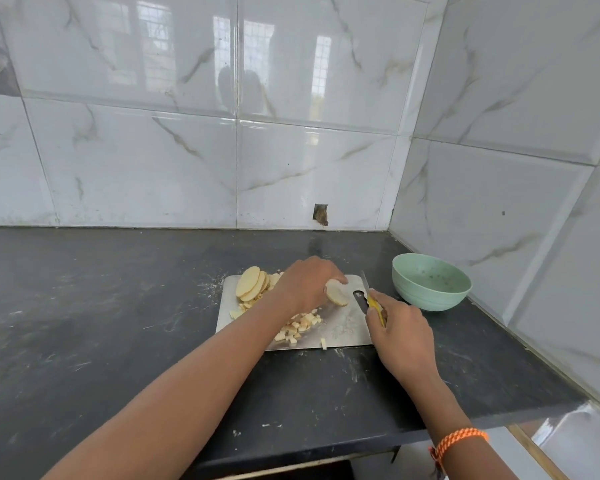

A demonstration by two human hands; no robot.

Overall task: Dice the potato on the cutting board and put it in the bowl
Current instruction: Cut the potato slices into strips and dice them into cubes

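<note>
A steel cutting board (347,327) lies on the dark counter. A stack of round potato slices (252,284) leans at its far left corner, and a heap of potato dice (297,327) lies in its middle, partly hidden by my left forearm. My left hand (305,284) holds a pale potato slice (336,292) over the board. My right hand (400,336) grips a yellow-handled knife (373,299), its blade pointing away just right of that slice. The green bowl (430,282) stands right of the board and looks empty of potato.
Tiled walls close off the back and the right side, meeting in a corner behind the bowl. One potato stick (323,344) lies on the board's front edge. The counter's front edge (326,448) runs below my arms. Dark counter (101,323) stretches left of the board.
</note>
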